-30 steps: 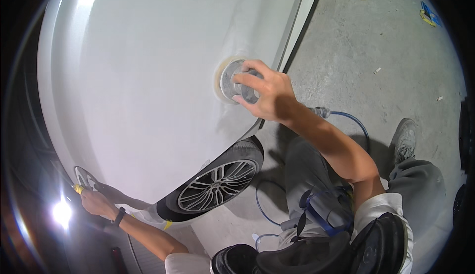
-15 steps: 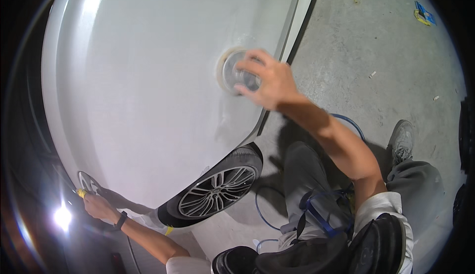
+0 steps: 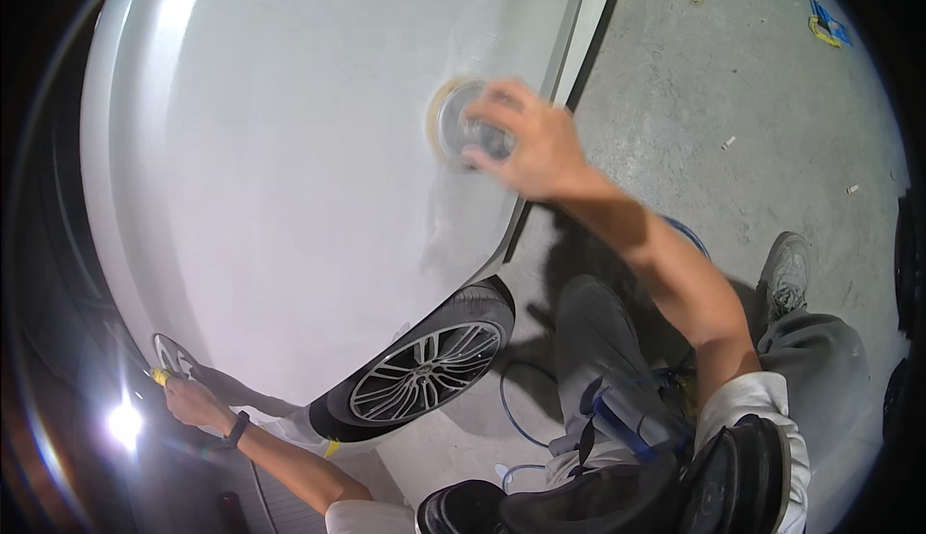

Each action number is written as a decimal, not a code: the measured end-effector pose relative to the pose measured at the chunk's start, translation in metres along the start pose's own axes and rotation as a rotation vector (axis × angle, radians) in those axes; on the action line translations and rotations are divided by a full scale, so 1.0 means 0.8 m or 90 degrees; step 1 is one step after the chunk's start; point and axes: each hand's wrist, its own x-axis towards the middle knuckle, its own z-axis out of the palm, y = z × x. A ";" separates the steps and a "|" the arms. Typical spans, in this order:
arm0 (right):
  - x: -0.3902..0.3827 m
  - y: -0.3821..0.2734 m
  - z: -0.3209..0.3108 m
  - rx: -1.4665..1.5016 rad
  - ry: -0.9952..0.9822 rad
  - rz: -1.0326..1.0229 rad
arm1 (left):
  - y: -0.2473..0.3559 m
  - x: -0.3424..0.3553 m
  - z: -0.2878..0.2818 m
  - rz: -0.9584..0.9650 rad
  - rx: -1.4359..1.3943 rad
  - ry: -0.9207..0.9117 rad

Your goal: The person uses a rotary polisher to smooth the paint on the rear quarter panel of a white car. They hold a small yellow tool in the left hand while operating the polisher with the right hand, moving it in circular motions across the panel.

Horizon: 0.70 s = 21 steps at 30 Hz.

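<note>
right hand [image 3: 531, 143]: fingers wrapped over a round sander [image 3: 461, 127], pressed flat on the white car body [image 3: 289, 167] near the panel's edge | left hand [image 3: 193, 401]: fingers closed on a small yellow-tipped light [image 3: 156, 376], low by the panel's lower edge, left of the wheel [image 3: 424, 372] | blue hose [image 3: 516, 418] on the concrete floor [image 3: 733, 100]

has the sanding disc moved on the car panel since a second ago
Yes. The sanding disc under the right hand slid up the car panel, away from the wheel.
</note>
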 end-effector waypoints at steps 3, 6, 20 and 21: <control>-0.008 -0.013 0.006 0.010 -0.017 -0.006 | -0.001 -0.002 -0.001 -0.001 -0.023 0.010; 0.038 0.014 -0.013 -0.048 0.031 0.038 | 0.000 -0.004 -0.001 -0.006 -0.024 0.013; 0.049 0.021 -0.022 -0.060 0.066 0.034 | 0.000 -0.002 -0.001 -0.013 -0.009 0.007; 0.051 0.022 -0.023 -0.065 0.111 0.014 | -0.001 -0.002 -0.001 -0.013 -0.008 0.008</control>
